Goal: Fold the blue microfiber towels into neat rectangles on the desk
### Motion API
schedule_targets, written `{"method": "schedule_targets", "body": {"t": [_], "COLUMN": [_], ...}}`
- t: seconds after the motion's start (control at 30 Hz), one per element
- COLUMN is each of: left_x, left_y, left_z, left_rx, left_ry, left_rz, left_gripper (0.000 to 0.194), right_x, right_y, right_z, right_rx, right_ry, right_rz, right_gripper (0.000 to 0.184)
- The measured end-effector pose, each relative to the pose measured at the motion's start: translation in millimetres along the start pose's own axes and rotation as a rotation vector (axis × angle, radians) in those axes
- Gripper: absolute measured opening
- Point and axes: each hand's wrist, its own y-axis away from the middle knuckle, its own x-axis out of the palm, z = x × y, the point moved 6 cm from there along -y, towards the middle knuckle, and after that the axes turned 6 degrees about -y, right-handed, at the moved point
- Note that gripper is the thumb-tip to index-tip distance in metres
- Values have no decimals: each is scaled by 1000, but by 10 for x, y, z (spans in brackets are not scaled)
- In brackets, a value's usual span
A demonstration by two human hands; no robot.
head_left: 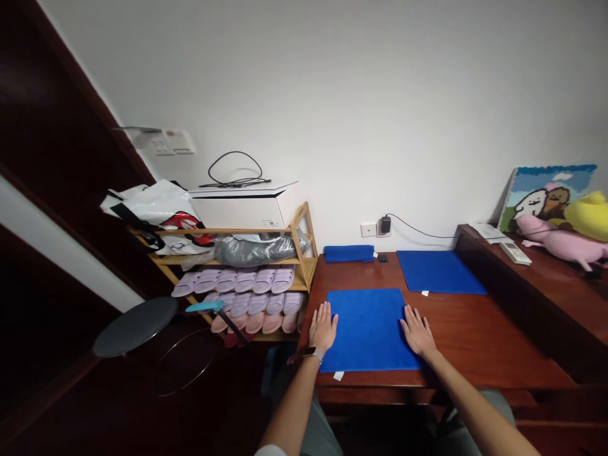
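Note:
A blue cloth [368,332] lies spread flat on the brown wooden desk [503,342], a white tag sticking out at its near left corner. My left hand [323,329] rests flat at the cloth's left edge, fingers stretched out and a watch on the wrist. At the right edge my right hand [418,330] lies flat too, fingers slightly spread. Neither hand grips anything. Behind, to the right, a second blue cloth [439,272] lies flat. A folded blue cloth [349,253] sits near the wall at the back left of the desk.
Left of the desk stands a wooden shoe rack [304,278] with several slippers [247,278] and a white box [247,209]. A round black stool [135,326] is further left. On the raised ledge at right are a remote control [515,253] and a pink plush toy [558,240].

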Motion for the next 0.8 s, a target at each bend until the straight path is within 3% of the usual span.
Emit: {"method": "schedule_targets", "body": {"t": [0.1, 0.17, 0.3, 0.37, 0.4, 0.43, 0.5, 0.67, 0.73, 0.8], "left_x": [-127, -154, -119, -59, -18, 26, 108, 141, 111, 86], "left_y": [264, 490, 823, 851, 840, 821, 790, 871, 948, 1044], "left_z": [-345, -814, -1930, -2247, -2299, -2271, -1991, -578, -153, 55], "left_rx": [64, 196, 480, 500, 483, 449, 351, 24, -3, 64], "left_ry": [44, 95, 211, 251, 260, 260, 235, 76, 48, 62], "left_rz": [-120, -144, -71, -14, 14, 37, 64, 36, 33, 29], "left_gripper": [64, 63, 64, 65, 66, 66, 67, 69, 67, 65], "right_x": [84, 196, 309, 305, 300, 297, 294, 271, 229, 166], "right_y": [333, 542, 728, 725, 716, 706, 693, 693, 690, 697], "right_z": [-45, -77, -93, -75, -67, -65, -73, -50, -10, 31], "right_rx": [-80, -115, -139, -161, -169, -168, -148, -115, -108, -103], "right_ry": [-20, -6, 63, 90, 95, 94, 75, 25, 18, 6], "right_rz": [-110, -104, -44, -38, -40, -44, -56, -72, -65, -56], "right_gripper": [71, 72, 69, 66, 66, 66, 68, 70, 69, 68]}}
